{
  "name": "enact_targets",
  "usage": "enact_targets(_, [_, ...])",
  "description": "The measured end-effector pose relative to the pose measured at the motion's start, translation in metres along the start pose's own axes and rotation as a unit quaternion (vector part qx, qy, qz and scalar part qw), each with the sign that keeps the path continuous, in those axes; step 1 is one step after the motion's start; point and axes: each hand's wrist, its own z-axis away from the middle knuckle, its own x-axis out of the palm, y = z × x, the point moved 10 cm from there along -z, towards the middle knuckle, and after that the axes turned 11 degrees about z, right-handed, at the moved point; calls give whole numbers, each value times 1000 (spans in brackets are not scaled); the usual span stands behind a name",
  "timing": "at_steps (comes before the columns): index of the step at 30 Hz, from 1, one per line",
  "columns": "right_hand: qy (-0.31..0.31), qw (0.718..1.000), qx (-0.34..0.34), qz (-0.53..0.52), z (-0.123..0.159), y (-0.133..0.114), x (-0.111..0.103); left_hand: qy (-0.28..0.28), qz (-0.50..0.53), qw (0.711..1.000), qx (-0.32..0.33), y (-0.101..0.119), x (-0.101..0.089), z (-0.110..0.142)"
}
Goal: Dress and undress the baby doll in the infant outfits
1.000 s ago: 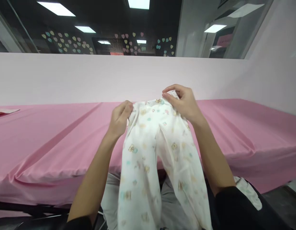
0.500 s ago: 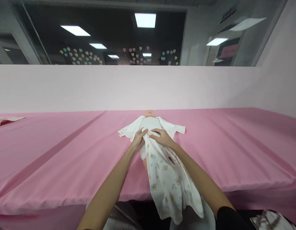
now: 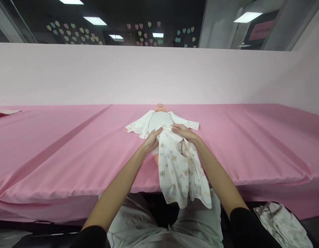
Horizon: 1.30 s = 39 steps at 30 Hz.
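Note:
A baby doll [image 3: 160,107] lies on its back on the pink cloth, its head at the far end. White long-sleeved clothing [image 3: 139,126] spreads out at both its sides, with a plain pale layer over its chest. Over its lower body hang white baby trousers [image 3: 172,175] with small bear prints, the legs dropping past the table's front edge. At the left side of the waistband, my left hand [image 3: 152,138] grips the fabric between thumb and fingers. My right hand [image 3: 184,132] pinches the waistband on the other side. One doll leg shows beside the trousers; the other is hidden.
The pink cloth [image 3: 71,151] covers a wide table against a white wall [image 3: 159,75]. Folded pale fabric [image 3: 6,112] lies at the far left. Crumpled printed cloth [image 3: 283,224] rests at the lower right, beside my legs.
My view has tilted down, so more of my lap shows. My hands have moved slightly apart along the waistband, spreading it wider, and the trousers hang straighter.

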Motion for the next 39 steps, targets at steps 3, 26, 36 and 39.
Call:
enact_targets(3, [-106,993,57,-15,6,13,20,17,19,998,-51,-8,-8,-1])
enact_targets(26, [95,960,142,-224,-11,47,-4,-8,-20,998,-57,-12,2,-2])
enact_targets(36, [-82,954,146,-248,0,31,44,76,64,993,-69,-18,-25,-8])
enact_targets(39, [-122,972,144,-138,10,28,44,82,18,995,-58,-15,-24,-7])
